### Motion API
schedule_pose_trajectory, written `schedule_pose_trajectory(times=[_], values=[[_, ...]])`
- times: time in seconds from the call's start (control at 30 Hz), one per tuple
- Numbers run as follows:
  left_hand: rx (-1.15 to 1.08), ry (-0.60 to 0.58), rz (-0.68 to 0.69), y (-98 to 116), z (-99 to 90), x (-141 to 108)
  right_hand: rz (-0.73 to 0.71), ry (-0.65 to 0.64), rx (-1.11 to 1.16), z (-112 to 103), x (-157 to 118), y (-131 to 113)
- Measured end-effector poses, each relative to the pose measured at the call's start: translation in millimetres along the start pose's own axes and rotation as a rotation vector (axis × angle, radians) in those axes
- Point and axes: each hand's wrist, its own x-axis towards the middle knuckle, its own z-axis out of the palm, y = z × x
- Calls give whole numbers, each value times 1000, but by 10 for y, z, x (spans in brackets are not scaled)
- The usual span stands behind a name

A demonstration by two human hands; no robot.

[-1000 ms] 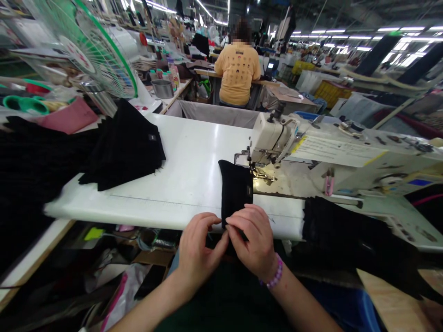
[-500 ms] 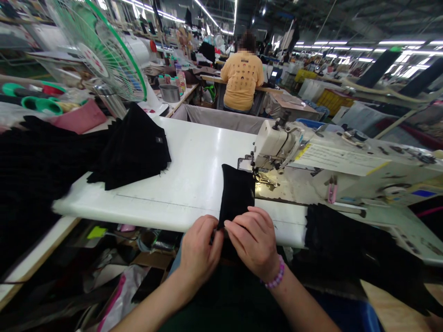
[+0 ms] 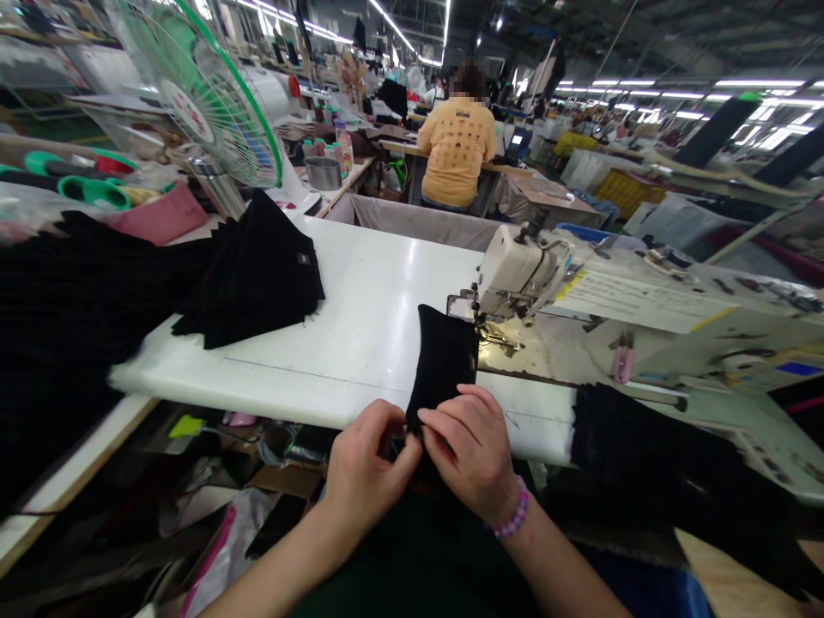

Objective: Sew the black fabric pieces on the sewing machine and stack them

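A piece of black fabric (image 3: 444, 352) lies on the white table, its far right edge at the needle area of a sewing machine (image 3: 508, 270). Its near end comes over the table's front edge, where both hands pinch it. My left hand (image 3: 366, 459) is closed at the fabric's near left corner, thumb pointing right. Just beside it, my right hand (image 3: 469, 451) grips the same edge with curled fingers; a beaded bracelet circles that wrist. Part of the fabric below the fingers is hidden.
Stacked black fabric pieces (image 3: 257, 275) lie on the left, near a green-rimmed fan (image 3: 199, 94). More black fabric (image 3: 669, 463) hangs over the front edge at right. Pink thread snips (image 3: 623, 360) rest by the machine. A person in a yellow shirt (image 3: 457, 150) sits ahead.
My left thumb and fingers have shifted slightly on the fabric's corner, the hand turning a little. The fabric remains at the machine, and the whole view has moved slightly.
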Motion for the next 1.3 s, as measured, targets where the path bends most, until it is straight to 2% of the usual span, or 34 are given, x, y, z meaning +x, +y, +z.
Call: schedule_pose_trajectory(times=[0.17,0.33,0.47,0.73,0.83,0.97,1.1,1.17,1.3], values=[[-60,19,123,13,5,19,-11,16,-10,-14,1,-16],[-73,56,163,43,-2,17,-30,25,-14,-26,-15,-16],[-71,78,151,66,-9,15,-31,18,4,-23,-30,-13],[-106,45,80,102,-57,0,-56,-5,27,-9,-62,-15],[-175,-9,-38,101,-70,3,-68,-9,28,2,-85,-31],[-359,-121,-315,68,-54,12,-60,-29,24,8,-98,-40],[-461,-210,-501,-3,-44,-38,-29,-50,-93,-32,-111,-5],[-474,-267,-578,-48,-47,-86,94,0,-195,-74,-152,32],[-472,-286,-680,-126,-38,-183,525,146,-226,-180,-316,116]])
